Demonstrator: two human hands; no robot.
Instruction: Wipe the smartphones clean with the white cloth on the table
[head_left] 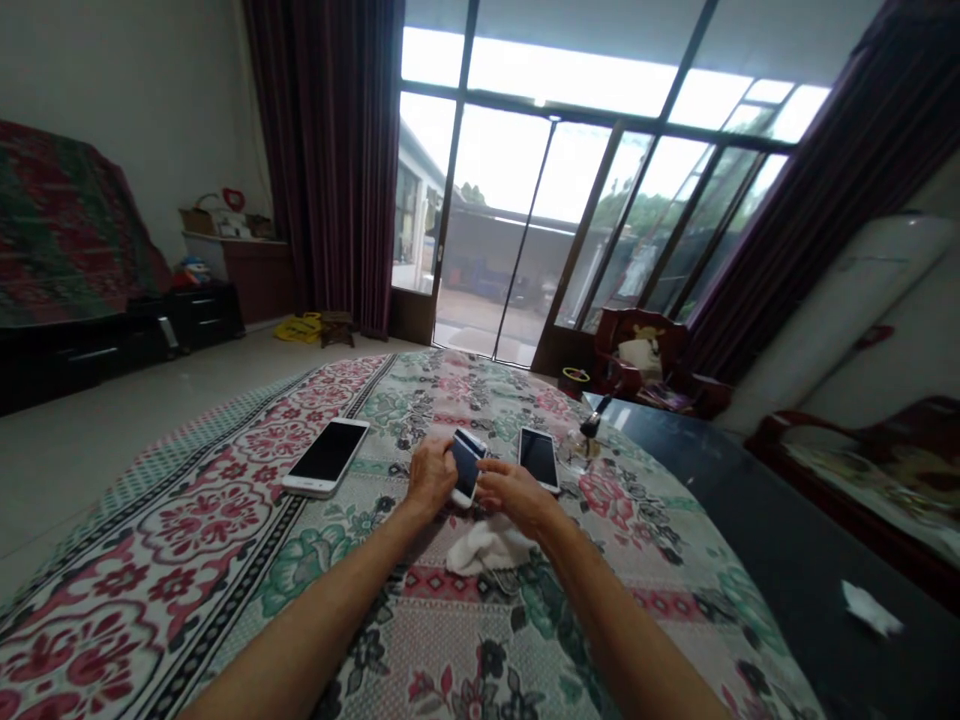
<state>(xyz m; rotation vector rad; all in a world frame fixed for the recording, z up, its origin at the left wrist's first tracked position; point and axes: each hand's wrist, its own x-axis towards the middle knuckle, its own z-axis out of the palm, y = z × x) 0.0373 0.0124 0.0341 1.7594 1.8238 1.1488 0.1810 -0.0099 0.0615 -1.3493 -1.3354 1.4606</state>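
Observation:
A white smartphone (468, 470) with a dark, reflecting screen is between my two hands, over the tablecloth. My left hand (433, 472) is closed on its left edge. At its right edge is my right hand (514, 492), with fingers bent together; whether they pinch anything small there I cannot make out. Just below the right hand lies a crumpled white cloth (487, 547). A larger white phone (328, 458) rests face up to the left. Another white phone (539, 458) lies face up right of my hands, beside a glass jar (582, 450) with a dark-handled brush in it.
The round table wears a flowered tablecloth (315, 560). A dark glossy surface (750, 500) adjoins it on the right, with a crumpled white tissue (870, 610) on it. Wooden armchairs (622, 340) stand beyond, and glass doors (517, 230) are at the back.

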